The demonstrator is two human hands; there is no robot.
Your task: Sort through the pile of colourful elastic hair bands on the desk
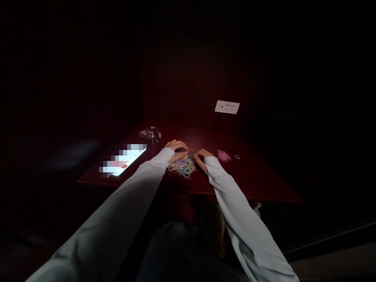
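A heap of small coloured elastic rings (184, 167) lies on a dark red table (252, 180). My left hand (177, 148) rests at the heap's far left edge, fingers curled down onto the rings. My right hand (202, 156) sits at the heap's right side, fingers bent and pressed toward the pile. What either hand pinches is too small and dim to make out. Both arms wear pale long sleeves.
A lit phone (129, 161) lies at the table's left. A clear glass dish (151, 132) stands behind it. A small pink pile of bands (223, 156) and a single ring (237, 157) lie to the right. A white wall socket (227, 107) is behind. The room is dark.
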